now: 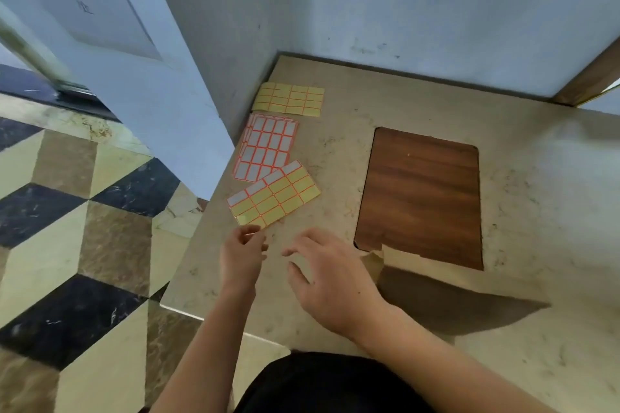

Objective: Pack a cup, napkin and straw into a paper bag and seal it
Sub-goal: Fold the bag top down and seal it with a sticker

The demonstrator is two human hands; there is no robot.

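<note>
While over the counter [335,131], left hand [242,256] pinched a small sticker [250,230] just below the label sheet [273,194]; right hand [330,273] open, fingers spread, paper bag [446,295] beside it.

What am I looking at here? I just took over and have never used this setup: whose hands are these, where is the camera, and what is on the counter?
There is no machine, only one head-worn camera looking down at a person's bare hands. The left hand pinches a small yellowish piece, probably a sticker. The right hand hovers, fingers spread, holding nothing that shows. On the marble counter lie three label sheets, a wooden panel, and a flat paper bag.
</note>
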